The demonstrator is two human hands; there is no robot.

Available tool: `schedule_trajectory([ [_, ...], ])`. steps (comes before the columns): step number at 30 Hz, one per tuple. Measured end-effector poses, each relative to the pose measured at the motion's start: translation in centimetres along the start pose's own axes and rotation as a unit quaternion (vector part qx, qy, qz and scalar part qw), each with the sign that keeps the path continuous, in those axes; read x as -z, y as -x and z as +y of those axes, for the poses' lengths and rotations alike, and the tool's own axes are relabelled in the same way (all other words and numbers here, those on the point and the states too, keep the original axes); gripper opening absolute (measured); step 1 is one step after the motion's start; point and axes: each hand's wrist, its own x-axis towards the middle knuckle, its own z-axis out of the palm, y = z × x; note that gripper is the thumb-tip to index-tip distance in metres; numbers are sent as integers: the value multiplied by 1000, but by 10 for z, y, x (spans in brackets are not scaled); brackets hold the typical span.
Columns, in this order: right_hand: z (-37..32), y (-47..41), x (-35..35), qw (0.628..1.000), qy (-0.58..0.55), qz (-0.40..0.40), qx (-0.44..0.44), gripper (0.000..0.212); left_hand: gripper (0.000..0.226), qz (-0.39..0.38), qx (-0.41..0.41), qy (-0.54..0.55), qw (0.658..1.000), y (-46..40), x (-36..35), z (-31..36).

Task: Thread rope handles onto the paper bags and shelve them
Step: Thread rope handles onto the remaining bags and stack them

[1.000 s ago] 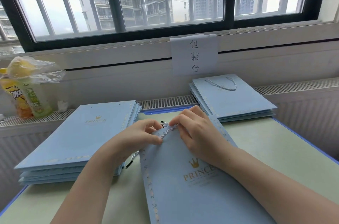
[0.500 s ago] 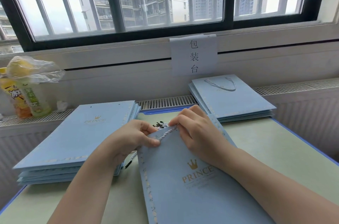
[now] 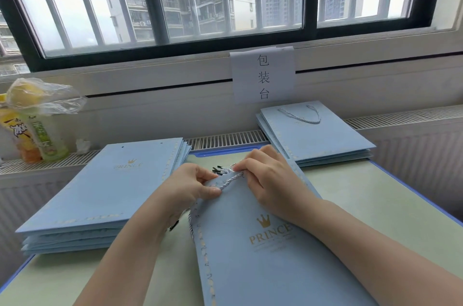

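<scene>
A flat light-blue paper bag (image 3: 250, 255) with a gold PRINCE crown logo lies in front of me on the table. A grey-white twisted rope (image 3: 231, 179) runs across its top edge. My left hand (image 3: 190, 188) pinches the rope against the bag's top left corner, and the rope's loose end hangs down along the bag's left edge. My right hand (image 3: 270, 178) pinches the rope at the top edge, a little to the right. More ropes with black tips (image 3: 217, 170) lie just behind my hands.
A stack of handle-less blue bags (image 3: 105, 193) lies at the left. At the back right, a stack of blue bags (image 3: 315, 138) shows a rope handle on top. Drink bottles under a plastic bag (image 3: 32, 125) stand on the ledge at far left. A paper sign (image 3: 263, 75) hangs below the window.
My left hand has slid down and left along the rope to the bag's corner, drawing more rope out. My right hand has stayed at the top edge.
</scene>
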Motion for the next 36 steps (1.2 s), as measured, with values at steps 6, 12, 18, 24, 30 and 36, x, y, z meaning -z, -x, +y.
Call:
schedule_trajectory([
  [6,-3,0,3,998,2,-58,-19,42,18,-42,-18,-57,997,0,2,0],
  [12,-7,-1,1,997,2,-80,-11,40,28,-69,21,-93,993,2,4,3],
  [18,-8,-2,3,997,-8,-68,-20,40,26,-48,31,-62,996,2,7,4],
  [24,-6,-3,5,998,-3,-64,-20,44,19,-18,19,-6,1000,0,7,-3],
  [30,-2,-2,6,997,14,-67,-33,45,22,-5,-14,-4,1000,-1,2,-5],
  [36,2,-2,5,997,56,-42,-31,26,29,14,-61,-6,998,-8,-6,-8],
])
